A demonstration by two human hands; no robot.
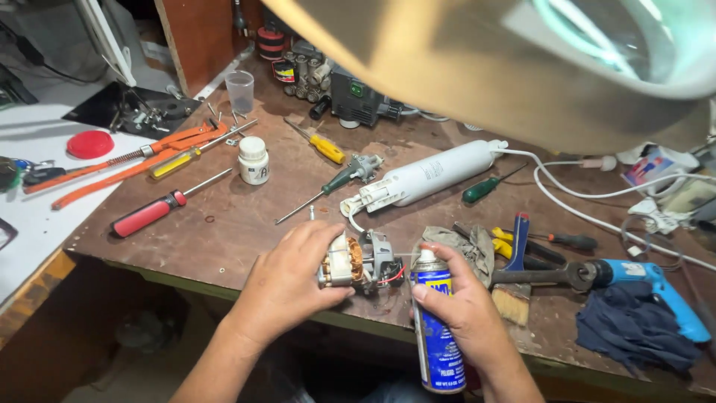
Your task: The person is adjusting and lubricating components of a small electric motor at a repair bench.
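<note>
My left hand (289, 282) grips a small electric motor (359, 263) with copper windings and red wires, held just above the near edge of the brown workbench (224, 224). My right hand (466, 304) is wrapped round a blue and yellow spray can (436, 336), forefinger on its white nozzle. A thin straw runs from the nozzle toward the motor's grey end.
A white cylindrical appliance body (429, 177) with a white cord lies behind the motor. Screwdrivers with red (151, 213), yellow (325, 148) and green (339, 180) handles, orange pliers (134, 160), a small white bottle (253, 160), a brush (513, 295), a blue tool (649, 287) and a dark cloth (634, 332) lie about. A lamp shade (522, 60) overhangs.
</note>
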